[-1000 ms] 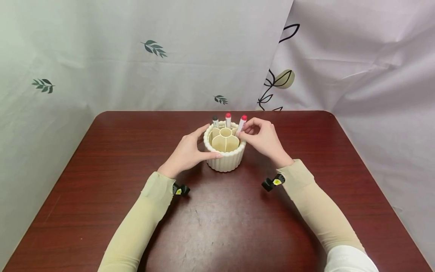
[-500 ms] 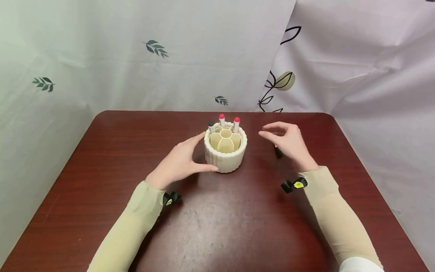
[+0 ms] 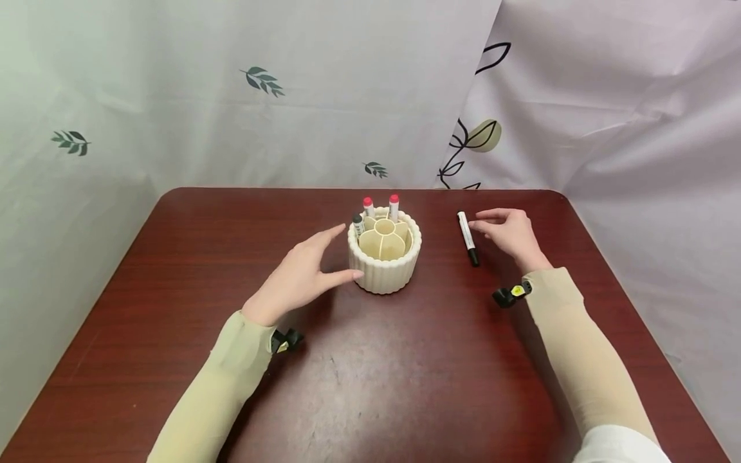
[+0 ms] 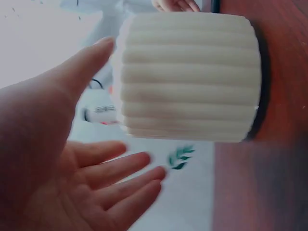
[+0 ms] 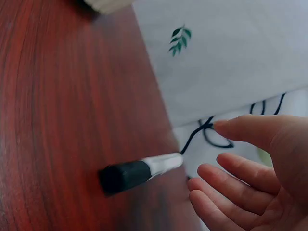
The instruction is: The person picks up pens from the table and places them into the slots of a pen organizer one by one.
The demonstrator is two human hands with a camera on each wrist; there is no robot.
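A cream fluted pen holder (image 3: pixel 384 273), divided inside into petal-shaped compartments, stands near the middle of the table. Upright in it are a black-capped marker (image 3: pixel 358 225) and two red-capped markers, one at the back left (image 3: pixel 368 207) and one at the back (image 3: pixel 394 207). My left hand (image 3: pixel 301 276) is spread at the holder's left side, thumb and fingers apart; the left wrist view shows its palm facing the fluted wall (image 4: pixel 187 77). Right of the holder lies another black-capped marker (image 3: pixel 467 238), with my right hand (image 3: pixel 509 236) just beside it, fingers loosely bent and holding nothing.
The dark red wooden table (image 3: pixel 370 386) ends at a back edge not far behind the holder. Pale curtains (image 3: pixel 324 96) with leaf prints hang behind and at the sides. Each wrist carries a small black camera, the right one (image 3: pixel 512 294) low over the table.
My right hand has let go of a red-capped marker in the holder and moved right to the lying marker. The holder has turned, its markers shifting left; my left hand has loosened and drawn back slightly.
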